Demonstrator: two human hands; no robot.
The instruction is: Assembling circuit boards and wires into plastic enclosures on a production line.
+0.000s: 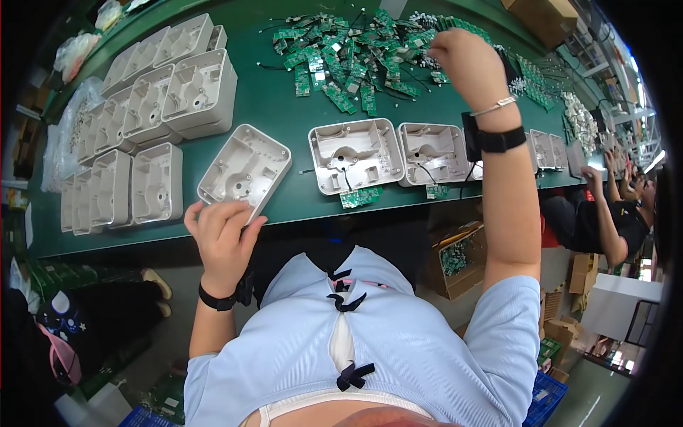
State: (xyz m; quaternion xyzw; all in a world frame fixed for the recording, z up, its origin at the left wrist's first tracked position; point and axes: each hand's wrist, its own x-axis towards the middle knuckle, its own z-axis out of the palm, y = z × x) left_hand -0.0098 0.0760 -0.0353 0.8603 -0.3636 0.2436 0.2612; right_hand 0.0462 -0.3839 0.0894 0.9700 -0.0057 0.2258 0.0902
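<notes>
My left hand (222, 231) grips the near end of an open off-white plastic housing (257, 160), which lies turned at an angle on the green table. Fingers curl over its rim, with the thumb at the near corner. Farther off, my right hand (466, 64) reaches over the right side of a pile of green circuit boards (348, 60) with dark wires. Its fingers are pinched together, and whatever lies between them is hidden. Between my hands stand a second housing (356, 153) and a third housing (434, 153), each with a wired circuit board hanging at its near edge.
Stacked housings (146, 107) fill the table's left side. Beyond my right forearm lie more housings (546, 151) and a heap of small white parts (580, 121). A cardboard box (459, 263) with boards stands below the table edge. Other people (612, 220) work farther right.
</notes>
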